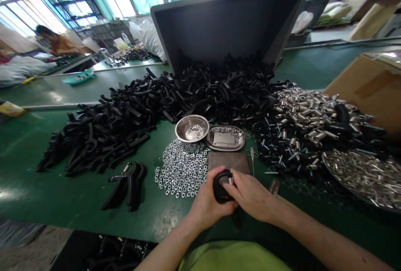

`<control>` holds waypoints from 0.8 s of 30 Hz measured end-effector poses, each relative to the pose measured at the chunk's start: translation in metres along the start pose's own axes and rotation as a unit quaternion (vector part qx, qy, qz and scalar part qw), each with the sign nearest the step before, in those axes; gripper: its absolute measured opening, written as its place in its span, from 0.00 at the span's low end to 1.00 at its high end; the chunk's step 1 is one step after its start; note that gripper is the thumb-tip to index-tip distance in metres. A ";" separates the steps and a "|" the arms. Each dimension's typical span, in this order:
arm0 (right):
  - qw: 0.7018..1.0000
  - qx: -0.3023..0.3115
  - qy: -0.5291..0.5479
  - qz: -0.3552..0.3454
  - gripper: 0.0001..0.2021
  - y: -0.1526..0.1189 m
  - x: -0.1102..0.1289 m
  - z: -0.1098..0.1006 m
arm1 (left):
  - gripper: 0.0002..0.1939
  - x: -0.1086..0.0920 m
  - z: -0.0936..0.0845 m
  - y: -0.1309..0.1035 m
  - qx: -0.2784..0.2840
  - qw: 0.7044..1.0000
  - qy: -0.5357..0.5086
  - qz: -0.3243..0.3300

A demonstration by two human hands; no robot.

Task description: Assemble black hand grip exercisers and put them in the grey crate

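Nuts (183, 168) and metal plate (230, 160) lie near left hand (208, 202) and right hand (249, 191), grip around black part (219, 189).

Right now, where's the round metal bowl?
Head view, near the middle: the round metal bowl sits just left of the oval metal tray, directly beyond the pile of nuts.

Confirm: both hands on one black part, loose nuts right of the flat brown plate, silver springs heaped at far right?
No, the loose nuts lie left of the flat brown plate, per the head view. The rest holds: left hand and right hand on one black part, silver springs heaped at far right.
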State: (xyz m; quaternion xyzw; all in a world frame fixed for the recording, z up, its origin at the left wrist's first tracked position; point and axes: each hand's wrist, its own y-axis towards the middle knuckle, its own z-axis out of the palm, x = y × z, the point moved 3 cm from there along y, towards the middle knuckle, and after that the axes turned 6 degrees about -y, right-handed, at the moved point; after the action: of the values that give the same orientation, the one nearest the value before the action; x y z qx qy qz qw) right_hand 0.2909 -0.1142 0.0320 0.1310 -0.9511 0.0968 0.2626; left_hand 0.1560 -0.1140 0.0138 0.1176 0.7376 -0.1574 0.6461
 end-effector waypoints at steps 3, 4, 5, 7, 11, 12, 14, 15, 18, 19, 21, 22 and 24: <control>0.999 -0.004 -0.029 -0.019 0.12 0.002 -0.005 0.005 | 0.41 0.008 0.005 0.004 0.020 1.000 -0.004 -0.016; 0.999 0.002 -0.036 -0.022 0.13 0.004 -0.009 0.006 | 0.41 0.012 0.007 0.005 0.029 0.999 -0.008 -0.031; 0.999 0.018 -0.045 -0.022 0.14 0.006 -0.014 0.006 | 0.41 0.016 0.008 0.007 0.042 0.998 -0.006 -0.047; 0.994 0.080 -0.066 -0.024 0.15 0.014 -0.025 0.004 | 0.40 0.021 0.006 0.013 0.069 0.996 0.030 -0.056; 0.976 0.152 -0.147 -0.043 0.13 0.048 -0.038 -0.017 | 0.19 0.008 -0.032 0.047 0.021 0.980 0.188 0.056; 0.975 0.139 -0.167 -0.045 0.12 0.062 -0.038 -0.024 | 0.13 0.003 -0.047 0.062 -0.009 0.970 0.230 0.081; 0.976 0.097 -0.190 -0.052 0.10 0.095 -0.033 -0.038 | 0.10 -0.007 -0.080 0.096 -0.073 0.939 0.323 0.096; 0.976 0.076 -0.195 -0.057 0.10 0.113 -0.030 -0.042 | 0.11 -0.010 -0.096 0.115 -0.089 0.917 0.378 0.086; 0.975 0.028 -0.210 -0.060 0.12 0.166 -0.018 -0.045 | 0.13 -0.006 -0.128 0.171 -0.073 0.859 0.507 0.011; 0.974 0.019 -0.218 -0.055 0.13 0.182 -0.015 -0.044 | 0.13 -0.003 -0.134 0.187 -0.064 0.851 0.521 -0.005; 0.971 0.011 -0.232 -0.049 0.14 0.210 -0.010 -0.037 | 0.12 0.006 -0.138 0.211 -0.047 0.846 0.531 -0.021; 0.970 0.009 -0.239 -0.049 0.14 0.221 -0.008 -0.033 | 0.11 0.011 -0.138 0.220 -0.038 0.843 0.535 -0.027; 0.967 0.010 -0.250 -0.054 0.13 0.240 -0.003 -0.024 | 0.11 0.019 -0.137 0.231 -0.025 0.837 0.545 -0.033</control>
State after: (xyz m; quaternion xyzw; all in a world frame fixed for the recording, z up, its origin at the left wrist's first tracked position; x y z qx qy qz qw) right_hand 0.2327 0.1192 0.0230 0.2051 -0.9769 0.0563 0.0202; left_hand 0.1152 0.1511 -0.0075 0.1439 0.9775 -0.0706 0.1368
